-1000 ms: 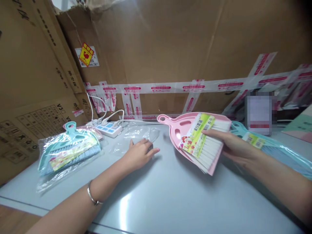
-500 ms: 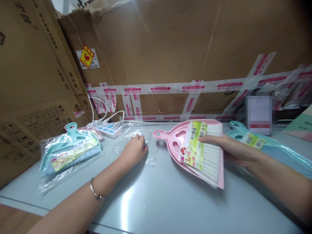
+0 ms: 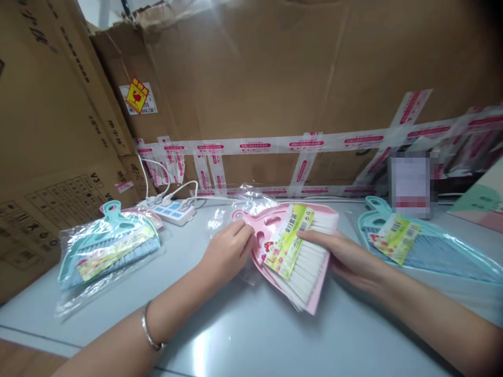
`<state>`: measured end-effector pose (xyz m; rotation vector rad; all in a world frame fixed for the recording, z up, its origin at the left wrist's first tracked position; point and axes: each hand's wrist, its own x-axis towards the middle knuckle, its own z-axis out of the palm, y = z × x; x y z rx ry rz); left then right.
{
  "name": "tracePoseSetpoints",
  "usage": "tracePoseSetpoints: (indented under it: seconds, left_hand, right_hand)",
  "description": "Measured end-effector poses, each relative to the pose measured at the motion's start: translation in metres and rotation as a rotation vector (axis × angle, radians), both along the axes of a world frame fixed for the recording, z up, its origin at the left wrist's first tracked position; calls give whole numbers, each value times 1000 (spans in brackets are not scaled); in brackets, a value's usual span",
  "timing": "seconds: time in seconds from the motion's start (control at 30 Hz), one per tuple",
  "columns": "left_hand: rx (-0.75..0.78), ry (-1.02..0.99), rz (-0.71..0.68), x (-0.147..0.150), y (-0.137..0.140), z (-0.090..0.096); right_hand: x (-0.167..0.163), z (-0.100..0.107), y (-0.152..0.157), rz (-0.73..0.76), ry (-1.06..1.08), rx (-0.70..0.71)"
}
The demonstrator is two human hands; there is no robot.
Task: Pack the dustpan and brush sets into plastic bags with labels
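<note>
In my right hand (image 3: 349, 259) is a pink dustpan (image 3: 319, 293) with a white-bristled brush (image 3: 310, 269) lying in it. My thumb presses on the brush and the fingers go underneath. A printed yellow-green card label (image 3: 288, 246) wraps the brush. My left hand (image 3: 231, 246) is closed beside the dustpan's handle, on the clear plastic bag (image 3: 255, 196); its fingertips are partly hidden. The bag lies crumpled around and behind the handle end, and I cannot tell whether the handle is inside it.
A bagged turquoise dustpan set (image 3: 112, 235) lies at left, with pink plastic behind it. Another turquoise set (image 3: 428, 246) lies at right. A white power strip (image 3: 175, 212) with plugged cables sits behind. Large cardboard boxes (image 3: 251, 78) wall off the table's (image 3: 236, 335) back and left.
My right hand has brought the pink dustpan left and tilted it. My left hand has moved slightly right with the plastic bag, which now bunches up at the dustpan's handle.
</note>
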<state>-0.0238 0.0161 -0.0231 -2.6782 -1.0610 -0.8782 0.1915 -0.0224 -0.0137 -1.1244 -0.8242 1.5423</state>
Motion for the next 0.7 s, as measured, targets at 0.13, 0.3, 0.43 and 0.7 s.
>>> tracePoseSetpoints:
  seconds: [0.13, 0.3, 0.43, 0.7]
  left_hand:
    - [104, -50, -43, 2, -5, 0]
    - [194, -101, -138, 8, -10, 3]
    - [225, -130, -230, 11, -17, 6]
    - [264, -173, -269, 10, -22, 11]
  right_hand:
    - [-10, -6, -1, -151, 116, 2]
    - [-26, -12, -11, 2, 112, 16]
    - [-35, -17, -19, 94, 146, 24]
    - [-34, -15, -19, 90, 211, -13]
